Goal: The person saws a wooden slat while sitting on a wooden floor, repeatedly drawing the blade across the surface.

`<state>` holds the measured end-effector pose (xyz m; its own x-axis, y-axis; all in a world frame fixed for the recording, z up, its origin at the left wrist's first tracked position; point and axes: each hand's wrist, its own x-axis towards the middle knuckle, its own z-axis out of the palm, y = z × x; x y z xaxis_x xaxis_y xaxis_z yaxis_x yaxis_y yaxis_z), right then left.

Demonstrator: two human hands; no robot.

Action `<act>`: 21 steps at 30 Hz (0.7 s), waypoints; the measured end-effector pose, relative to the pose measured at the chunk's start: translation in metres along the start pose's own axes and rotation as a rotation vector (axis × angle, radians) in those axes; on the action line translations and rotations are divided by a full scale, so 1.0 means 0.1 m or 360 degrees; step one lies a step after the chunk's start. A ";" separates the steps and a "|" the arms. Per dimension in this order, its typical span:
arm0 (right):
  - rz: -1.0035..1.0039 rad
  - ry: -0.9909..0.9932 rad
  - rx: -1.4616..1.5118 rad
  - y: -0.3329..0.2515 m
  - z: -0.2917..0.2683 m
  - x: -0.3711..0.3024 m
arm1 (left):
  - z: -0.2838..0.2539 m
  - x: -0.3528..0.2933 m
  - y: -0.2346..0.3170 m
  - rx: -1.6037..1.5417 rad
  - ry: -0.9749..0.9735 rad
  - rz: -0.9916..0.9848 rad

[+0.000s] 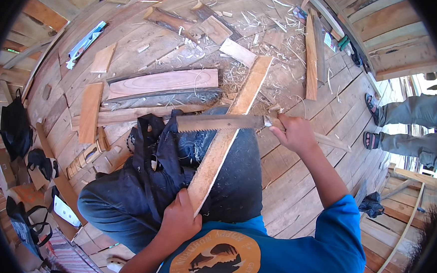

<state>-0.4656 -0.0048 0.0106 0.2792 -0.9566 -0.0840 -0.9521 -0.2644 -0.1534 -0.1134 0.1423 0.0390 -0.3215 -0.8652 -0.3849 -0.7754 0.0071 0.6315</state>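
A long, narrow wooden plank [215,159] slants across my lap, its far end out past my knee. My left hand [180,216] is closed round its near end. In my right hand [292,133] is the handle of a hand saw [217,122], with the fingers wrapped about it. The saw's blade crosses the plank near its middle, toothed edge facing me; whether the teeth have bitten into the wood I cannot tell. Dark cloth straps [155,160] lie over my left leg beside the plank.
Boards [163,84] and a short plank [90,112] lie on the wooden floor ahead. Curled shavings [235,75] are strewn farther off. A person in grey trousers [409,112] stands at the right. Black bags [15,124] and open cardboard boxes [65,201] are at the left.
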 end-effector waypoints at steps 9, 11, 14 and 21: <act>0.0032 0.0023 0.0023 -0.17 -0.01 0.09 | -0.01 -0.01 0.04 0.0001 -0.0017 -0.0036; 0.0026 0.0072 -0.0007 -0.10 -0.03 0.14 | 0.02 0.02 0.06 -0.0007 0.0016 -0.0032; 0.0106 -0.0145 0.0111 -0.37 -0.09 0.01 | 0.03 0.00 0.04 0.0031 0.0034 -0.0026; 0.0148 0.0135 -0.0013 0.06 -0.03 0.22 | -0.02 0.02 0.06 0.0050 -0.0045 -0.0081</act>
<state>-0.4653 -0.0278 0.0105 0.1783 -0.9839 -0.0137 -0.9745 -0.1746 -0.1409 -0.1175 0.1397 0.0427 -0.2962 -0.8502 -0.4352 -0.8075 -0.0205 0.5895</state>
